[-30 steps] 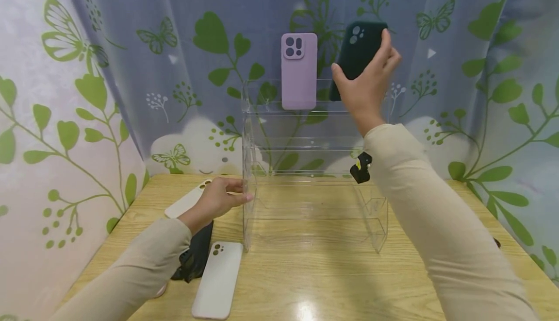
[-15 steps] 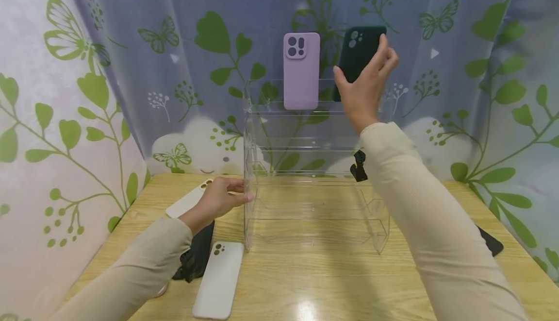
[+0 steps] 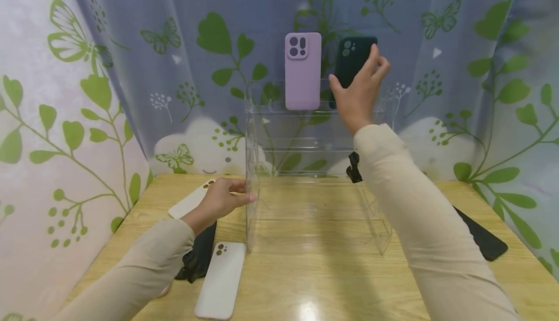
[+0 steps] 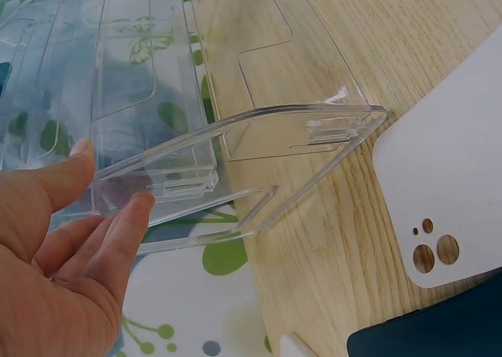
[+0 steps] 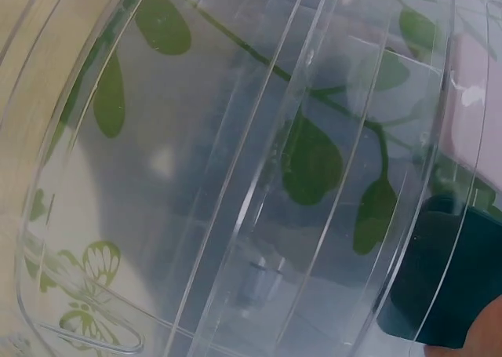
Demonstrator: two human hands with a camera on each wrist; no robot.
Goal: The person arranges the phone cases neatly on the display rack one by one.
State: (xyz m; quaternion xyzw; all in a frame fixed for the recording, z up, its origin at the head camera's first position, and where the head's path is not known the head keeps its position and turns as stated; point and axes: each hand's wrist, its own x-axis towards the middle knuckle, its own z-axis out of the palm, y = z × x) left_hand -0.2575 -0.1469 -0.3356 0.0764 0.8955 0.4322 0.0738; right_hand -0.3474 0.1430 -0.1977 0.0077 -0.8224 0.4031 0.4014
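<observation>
My right hand (image 3: 364,88) holds a dark green phone case (image 3: 349,63) by its two long edges, thumb on the left and fingers on the right. Its lower end sits at the top tier of a clear acrylic display rack (image 3: 250,214), slightly tilted, right of a lilac phone case (image 3: 303,78) standing there. In the right wrist view the green case (image 5: 443,271) shows behind the rack's clear plastic, most of the hand out of frame. My left hand (image 3: 222,197) pinches the rack's left side panel; the left wrist view shows thumb and fingers either side of its edge (image 4: 314,110).
White phone cases (image 3: 220,282) (image 3: 188,204) and a dark case (image 3: 205,248) lie left of the rack, partly under my left arm. Another black case (image 3: 485,236) lies at the table's right, partly behind my right sleeve. A patterned curtain (image 3: 196,68) hangs behind.
My right hand has lowered the green case and shifted it slightly left, toward the lilac case. More of the black case at the right shows. My left hand has stayed on the rack.
</observation>
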